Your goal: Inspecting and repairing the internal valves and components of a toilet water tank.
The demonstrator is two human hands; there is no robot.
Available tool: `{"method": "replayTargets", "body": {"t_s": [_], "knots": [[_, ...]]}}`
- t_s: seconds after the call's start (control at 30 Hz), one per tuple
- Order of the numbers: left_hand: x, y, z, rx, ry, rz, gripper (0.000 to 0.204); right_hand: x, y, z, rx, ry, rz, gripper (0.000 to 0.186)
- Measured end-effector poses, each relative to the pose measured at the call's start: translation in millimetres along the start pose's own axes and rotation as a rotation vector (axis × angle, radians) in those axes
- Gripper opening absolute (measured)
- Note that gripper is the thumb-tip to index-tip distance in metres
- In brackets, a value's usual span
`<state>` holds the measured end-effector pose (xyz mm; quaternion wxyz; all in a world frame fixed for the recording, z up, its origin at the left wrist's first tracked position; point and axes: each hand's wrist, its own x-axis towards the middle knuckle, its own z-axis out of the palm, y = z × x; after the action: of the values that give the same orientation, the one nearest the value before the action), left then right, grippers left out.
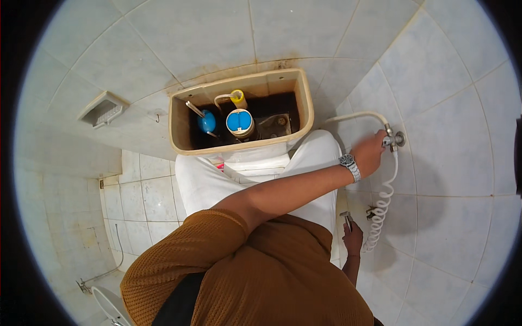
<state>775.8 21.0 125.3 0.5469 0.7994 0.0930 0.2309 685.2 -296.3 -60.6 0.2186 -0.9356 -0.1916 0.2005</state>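
Two hands are busy by the right-hand wall [451,138]. The left hand [371,152], reaching across the body, has its fingers curled around the metal valve [392,142], mounted on that wall beyond the right end of the open cistern [174,130]; the wall fixing presumably dictates this reach. A pale supply hose [359,115] runs from it toward the cistern's right side, and a white coiled hose [382,209] hangs below, its coils allowing slack. Lower down, the right hand [353,239] grips a silver-headed handset [347,218], apparently a sprayer, upright and clear of the valve.
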Motion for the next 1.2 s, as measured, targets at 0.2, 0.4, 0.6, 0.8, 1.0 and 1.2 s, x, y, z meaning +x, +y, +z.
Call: {"method": "replayTargets", "body": {"t_s": [0.2,0.4,0.6,0.8,1.0,1.2], "knots": [[-5.5,-2.4,-3.9,-0.008,0.029,0.075,0.031,-0.3,-29.5,-20.1,0.253,-0.096,0.227,0.024],[4.0,-5.8,-17.2,0.218,-0.059,0.246,0.034,4.4,-70.0,-37.6,0.484,-0.062,0.345,0.037],[6.9,-14.5,-18.0,0.268,0.027,0.352,0.028,18.4,-82.5,-44.0,0.569,-0.031,0.294,0.042],[4.9,-2.9,-19.0,0.294,0.044,0.250,0.037,16.5,-39.9,-20.4,0.279,-0.138,0.352,0.037],[16.2,0.6,-24.2,-0.036,-0.017,-0.051,0.049,-11.3,39.6,9.0,-0.331,-0.356,0.430,0.040],[16.4,0.2,-32.1,-0.116,-0.075,-0.119,0.050,-48.3,54.3,5.0,-0.427,-0.374,0.322,0.044]]}}
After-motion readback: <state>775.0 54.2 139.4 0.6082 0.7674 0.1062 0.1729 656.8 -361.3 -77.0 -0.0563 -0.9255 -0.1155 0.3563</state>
